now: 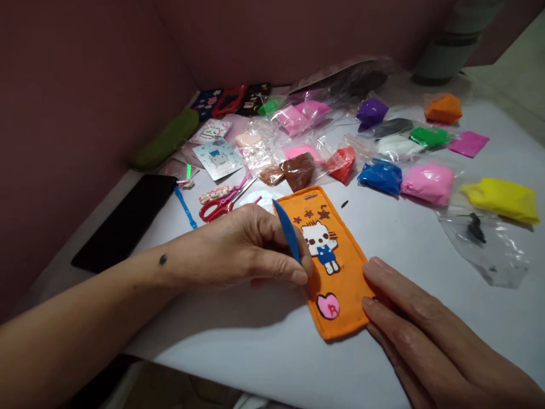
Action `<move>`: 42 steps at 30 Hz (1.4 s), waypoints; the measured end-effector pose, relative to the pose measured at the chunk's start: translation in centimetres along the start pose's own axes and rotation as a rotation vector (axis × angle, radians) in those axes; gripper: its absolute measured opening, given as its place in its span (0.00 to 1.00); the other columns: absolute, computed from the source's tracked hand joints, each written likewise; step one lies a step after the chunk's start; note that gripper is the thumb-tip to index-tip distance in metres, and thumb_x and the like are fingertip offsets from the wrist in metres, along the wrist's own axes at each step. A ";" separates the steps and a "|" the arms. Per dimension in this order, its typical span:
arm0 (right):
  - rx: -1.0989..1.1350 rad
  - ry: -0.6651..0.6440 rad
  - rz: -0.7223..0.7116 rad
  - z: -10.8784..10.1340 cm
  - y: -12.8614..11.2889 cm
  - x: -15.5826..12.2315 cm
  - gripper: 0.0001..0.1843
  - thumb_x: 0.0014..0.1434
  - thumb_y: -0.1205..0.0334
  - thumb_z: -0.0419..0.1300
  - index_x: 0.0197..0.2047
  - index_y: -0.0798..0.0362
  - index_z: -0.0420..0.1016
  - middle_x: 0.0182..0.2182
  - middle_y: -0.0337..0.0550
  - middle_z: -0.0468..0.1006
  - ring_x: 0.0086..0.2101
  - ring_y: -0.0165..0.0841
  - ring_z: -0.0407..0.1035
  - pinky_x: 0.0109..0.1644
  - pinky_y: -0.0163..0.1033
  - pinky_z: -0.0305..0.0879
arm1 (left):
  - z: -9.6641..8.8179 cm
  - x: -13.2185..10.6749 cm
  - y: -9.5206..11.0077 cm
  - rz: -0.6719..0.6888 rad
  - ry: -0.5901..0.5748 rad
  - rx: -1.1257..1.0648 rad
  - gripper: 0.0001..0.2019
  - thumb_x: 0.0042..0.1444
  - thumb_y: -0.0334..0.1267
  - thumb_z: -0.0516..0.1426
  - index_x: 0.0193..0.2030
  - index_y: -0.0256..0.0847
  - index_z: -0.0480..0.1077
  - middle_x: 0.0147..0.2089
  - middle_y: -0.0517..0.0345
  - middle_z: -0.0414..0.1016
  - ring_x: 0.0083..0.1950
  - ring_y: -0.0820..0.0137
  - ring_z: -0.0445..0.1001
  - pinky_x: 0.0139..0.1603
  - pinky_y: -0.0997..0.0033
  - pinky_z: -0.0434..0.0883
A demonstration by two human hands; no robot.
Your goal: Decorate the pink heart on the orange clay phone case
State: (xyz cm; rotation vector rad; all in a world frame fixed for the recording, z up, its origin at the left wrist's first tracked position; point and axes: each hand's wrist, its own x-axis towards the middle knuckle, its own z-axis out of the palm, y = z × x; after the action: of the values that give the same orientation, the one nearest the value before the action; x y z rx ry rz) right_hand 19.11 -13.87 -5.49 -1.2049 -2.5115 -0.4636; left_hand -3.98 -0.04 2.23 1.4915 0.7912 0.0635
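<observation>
A slip by the left hand, here pinching a blue, pointed plastic tool, could gouge the rectangular orange clay-like panel the right hand touches, unclenched, at right.

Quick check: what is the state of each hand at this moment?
Left hand: closed, holding the slim blue pointed tool.
Right hand: open, touching the edge of the flat orange rectangular piece.

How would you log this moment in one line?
Left hand: holding blue tool at left edge of orange panel | right hand: touching its right edge | nearby: red scissors
</observation>
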 end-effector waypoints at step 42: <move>0.026 -0.034 -0.044 0.3 -0.2 -1.1 0.22 0.59 0.75 0.43 0.56 0.63 0.64 0.56 0.60 0.67 0.60 0.50 0.54 0.56 0.49 0.68 | 0.3 0.2 -0.9 0.129 -0.030 0.115 0.08 0.58 0.38 0.59 0.37 0.35 0.76 0.33 0.53 0.77 0.31 0.73 0.72 0.29 0.79 0.67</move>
State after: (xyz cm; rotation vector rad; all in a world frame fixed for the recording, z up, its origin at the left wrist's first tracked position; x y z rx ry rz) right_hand 19.55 -14.63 -6.30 -1.1600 -2.5693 -0.4226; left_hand -4.09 -0.31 1.37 1.6482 0.6829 0.0934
